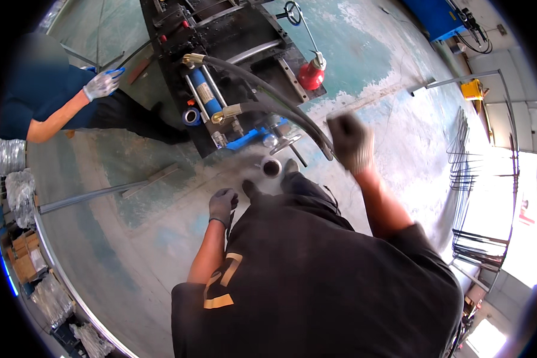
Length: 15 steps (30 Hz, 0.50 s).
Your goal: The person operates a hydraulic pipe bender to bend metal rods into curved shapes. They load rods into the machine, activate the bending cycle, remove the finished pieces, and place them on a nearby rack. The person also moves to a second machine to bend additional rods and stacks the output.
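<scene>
head view: floor station, one person, two gloved hands, one co-worker at left.

item: right hand [352,143], blurred, raised off the near-right corner of the black frame [293,85]. fingers look curled inward; whether they hold anything cannot be told.

item: left hand [224,204], low, well apart from the frame's near edge. fingers bent, dark strip [230,222] just beside them; whether it is gripped cannot be told.

item: hoses [262,107], two, black, with brass-coloured fittings over the frame's near-left part. both arch across the near edge, their far ends just beside the right hand; contact unclear.

item: cylinder [206,92], blue and silver, lying near the left edge. tape roll [191,116], blue, at that edge.

item: handwheel [286,145], metal, jutting past the near edge.

item: red can [312,75], long-spouted, at the near-right corner.

item: cup [271,167], round, by the person's shoes [250,188].

item: co-worker's hand [103,83], pale glove, off the left edge.

hazards, as judged: a hard pull could strain the fittings, the hoses being bent sharply; a sideways swing might catch the handwheel or tip the red can; a short step forward could kick the cup; a sudden shift of the cylinder could nip the co-worker's fingers, were they to reach in.
</scene>
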Each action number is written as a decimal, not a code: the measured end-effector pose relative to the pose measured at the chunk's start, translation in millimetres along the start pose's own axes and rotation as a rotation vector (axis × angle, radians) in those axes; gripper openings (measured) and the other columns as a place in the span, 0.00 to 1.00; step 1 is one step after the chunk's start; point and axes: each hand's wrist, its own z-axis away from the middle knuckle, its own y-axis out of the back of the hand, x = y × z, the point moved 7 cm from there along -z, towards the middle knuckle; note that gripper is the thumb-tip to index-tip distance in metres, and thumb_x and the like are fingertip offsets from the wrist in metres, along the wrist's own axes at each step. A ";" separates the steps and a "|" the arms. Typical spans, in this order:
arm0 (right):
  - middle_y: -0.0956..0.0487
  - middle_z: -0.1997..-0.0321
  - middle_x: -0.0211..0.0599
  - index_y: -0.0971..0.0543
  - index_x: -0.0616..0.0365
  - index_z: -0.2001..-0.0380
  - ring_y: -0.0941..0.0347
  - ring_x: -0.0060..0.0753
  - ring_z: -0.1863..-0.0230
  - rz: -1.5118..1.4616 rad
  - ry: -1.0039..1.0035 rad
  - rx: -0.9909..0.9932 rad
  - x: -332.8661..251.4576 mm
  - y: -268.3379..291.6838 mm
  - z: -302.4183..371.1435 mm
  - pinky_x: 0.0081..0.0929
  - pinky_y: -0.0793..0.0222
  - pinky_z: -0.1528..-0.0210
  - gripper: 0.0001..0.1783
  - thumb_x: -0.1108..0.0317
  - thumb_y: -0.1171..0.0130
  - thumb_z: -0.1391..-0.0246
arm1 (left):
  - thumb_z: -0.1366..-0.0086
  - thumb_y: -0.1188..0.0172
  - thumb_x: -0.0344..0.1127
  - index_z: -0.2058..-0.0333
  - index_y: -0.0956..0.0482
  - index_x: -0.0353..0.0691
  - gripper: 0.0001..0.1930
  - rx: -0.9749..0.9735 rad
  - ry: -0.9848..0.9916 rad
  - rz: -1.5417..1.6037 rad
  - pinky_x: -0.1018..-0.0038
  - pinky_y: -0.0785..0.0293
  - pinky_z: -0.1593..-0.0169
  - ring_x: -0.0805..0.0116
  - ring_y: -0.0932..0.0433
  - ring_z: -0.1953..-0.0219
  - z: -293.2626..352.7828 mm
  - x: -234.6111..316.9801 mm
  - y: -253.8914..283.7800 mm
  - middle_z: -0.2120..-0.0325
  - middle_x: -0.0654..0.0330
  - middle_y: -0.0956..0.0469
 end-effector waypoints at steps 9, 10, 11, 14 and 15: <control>0.26 0.38 0.66 0.41 0.67 0.30 0.25 0.63 0.41 0.345 -0.163 -0.384 4.9 -133.6 51.7 0.50 0.29 0.39 0.42 0.61 0.38 0.43 | 0.27 0.46 0.39 0.58 0.21 0.37 0.11 -0.453 0.096 0.329 0.69 0.23 0.69 0.67 0.22 0.74 -49.9 61.5 -153.0 0.70 0.58 0.20; 0.25 0.41 0.66 0.39 0.67 0.32 0.25 0.63 0.41 0.383 -0.179 -0.377 15.4 -144.1 39.8 0.50 0.29 0.39 0.39 0.63 0.38 0.44 | 0.27 0.47 0.38 0.57 0.21 0.38 0.11 -0.498 0.094 0.374 0.69 0.23 0.70 0.67 0.22 0.74 -61.9 63.9 -167.9 0.70 0.58 0.20; 0.24 0.43 0.66 0.37 0.67 0.35 0.24 0.64 0.41 0.421 -0.199 -0.370 27.0 -151.9 29.3 0.51 0.29 0.40 0.37 0.65 0.38 0.45 | 0.27 0.48 0.37 0.57 0.21 0.38 0.10 -0.470 0.159 0.358 0.69 0.23 0.72 0.66 0.22 0.75 -63.0 66.2 -180.5 0.70 0.57 0.20; 0.21 0.47 0.65 0.30 0.66 0.41 0.24 0.63 0.42 0.467 -0.179 -0.329 17.6 -153.0 14.3 0.50 0.28 0.41 0.31 0.68 0.38 0.48 | 0.28 0.52 0.33 0.61 0.22 0.41 0.09 -0.435 0.318 0.386 0.72 0.28 0.79 0.66 0.23 0.78 -83.1 57.8 -206.3 0.74 0.58 0.22; 0.20 0.48 0.65 0.29 0.66 0.43 0.24 0.62 0.42 0.468 -0.174 -0.311 14.5 -151.5 12.9 0.50 0.28 0.41 0.29 0.69 0.38 0.49 | 0.28 0.52 0.34 0.62 0.23 0.42 0.08 -0.484 0.381 0.418 0.73 0.29 0.80 0.67 0.24 0.79 -83.1 56.6 -209.1 0.75 0.59 0.23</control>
